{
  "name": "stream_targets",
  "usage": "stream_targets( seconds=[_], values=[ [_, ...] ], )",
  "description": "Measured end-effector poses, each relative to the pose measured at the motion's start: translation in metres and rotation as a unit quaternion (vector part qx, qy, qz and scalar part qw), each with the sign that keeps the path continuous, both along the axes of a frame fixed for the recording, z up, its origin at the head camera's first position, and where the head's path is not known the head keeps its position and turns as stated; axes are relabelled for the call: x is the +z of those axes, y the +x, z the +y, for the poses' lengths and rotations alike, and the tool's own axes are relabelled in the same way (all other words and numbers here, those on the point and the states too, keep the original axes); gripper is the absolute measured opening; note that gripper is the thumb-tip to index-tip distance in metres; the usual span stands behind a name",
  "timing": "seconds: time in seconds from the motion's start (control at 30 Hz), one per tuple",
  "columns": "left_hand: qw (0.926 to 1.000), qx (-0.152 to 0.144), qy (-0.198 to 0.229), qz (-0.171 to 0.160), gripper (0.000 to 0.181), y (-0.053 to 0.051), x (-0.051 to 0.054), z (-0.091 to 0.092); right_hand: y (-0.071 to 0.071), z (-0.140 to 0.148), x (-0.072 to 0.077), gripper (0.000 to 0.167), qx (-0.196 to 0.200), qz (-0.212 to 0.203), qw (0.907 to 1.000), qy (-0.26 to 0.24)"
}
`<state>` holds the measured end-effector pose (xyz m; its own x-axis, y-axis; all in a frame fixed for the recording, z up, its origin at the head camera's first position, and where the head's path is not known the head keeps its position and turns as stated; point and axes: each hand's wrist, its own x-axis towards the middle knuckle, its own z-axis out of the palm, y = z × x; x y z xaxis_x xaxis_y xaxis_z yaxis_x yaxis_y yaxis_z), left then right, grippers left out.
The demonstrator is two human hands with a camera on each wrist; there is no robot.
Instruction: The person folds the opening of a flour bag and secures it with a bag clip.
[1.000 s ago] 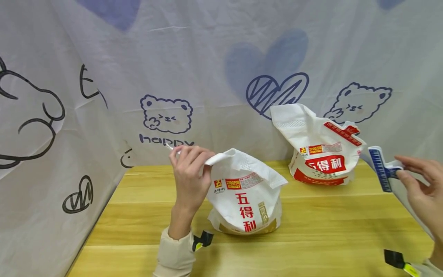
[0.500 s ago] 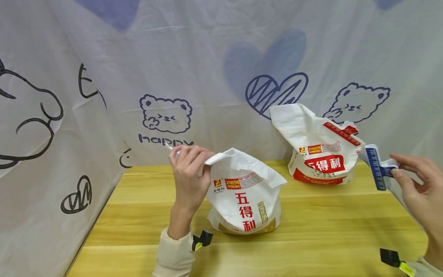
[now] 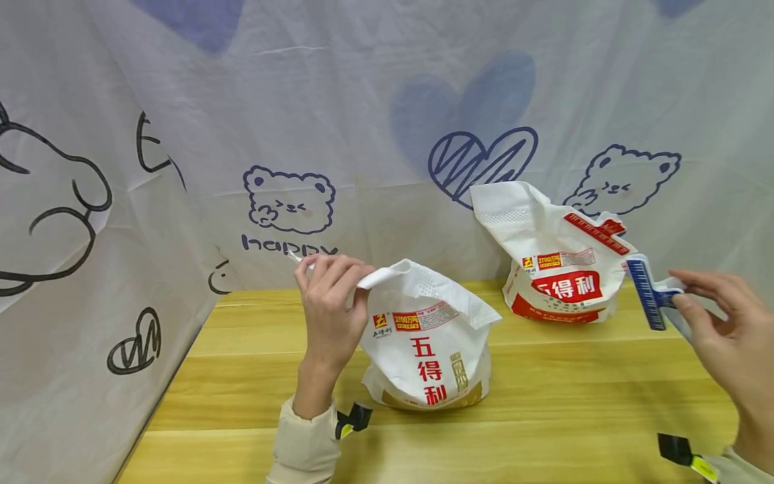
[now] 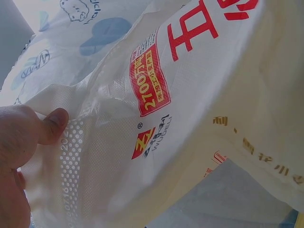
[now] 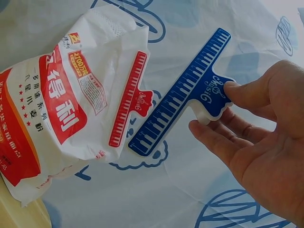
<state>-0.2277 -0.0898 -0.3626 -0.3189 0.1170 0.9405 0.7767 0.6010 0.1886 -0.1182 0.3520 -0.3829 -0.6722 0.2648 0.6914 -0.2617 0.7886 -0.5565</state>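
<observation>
A white flour bag (image 3: 429, 336) with red lettering stands on the table, its top edge pulled up to the left. My left hand (image 3: 331, 296) grips that top corner; in the left wrist view the thumb (image 4: 56, 124) presses on the bag's perforated seam. To the right, my right hand (image 3: 725, 323) pinches the small handle of a long blue clip (image 5: 183, 92) with a piano-key pattern. The clip hangs in the air beside a second flour bag (image 3: 565, 286). A similar red clip (image 5: 127, 102) sits on that bag's upper right edge.
The second bag stands farther back, close to the white printed cloth (image 3: 375, 168) behind the table. Cloth also hangs along the left side. The wooden table (image 3: 556, 410) extends in front of both bags.
My right hand has moved a little to the left with the blue clip, nearer the second bag. The left hand and both bags have stayed in place.
</observation>
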Motion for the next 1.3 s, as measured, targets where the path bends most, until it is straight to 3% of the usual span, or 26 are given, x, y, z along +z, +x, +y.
stream_targets(
  seconds=[0.27, 0.67, 1.3],
  values=[
    [1.0, -0.002, 0.0, -0.001, 0.017, -0.001, -0.001, 0.0, -0.002, 0.0, 0.002, 0.032, 0.013, 0.012, 0.9998, -0.002],
    [1.0, -0.001, -0.001, -0.002, 0.015, 0.001, 0.0, -0.001, -0.003, -0.009, 0.002, 0.033, 0.008, -0.011, 0.9999, -0.01],
    [1.0, -0.004, 0.001, -0.004, 0.015, 0.001, -0.001, 0.0, -0.007, -0.018, 0.003, 0.035, 0.058, -0.01, 0.9982, -0.005]
  ],
)
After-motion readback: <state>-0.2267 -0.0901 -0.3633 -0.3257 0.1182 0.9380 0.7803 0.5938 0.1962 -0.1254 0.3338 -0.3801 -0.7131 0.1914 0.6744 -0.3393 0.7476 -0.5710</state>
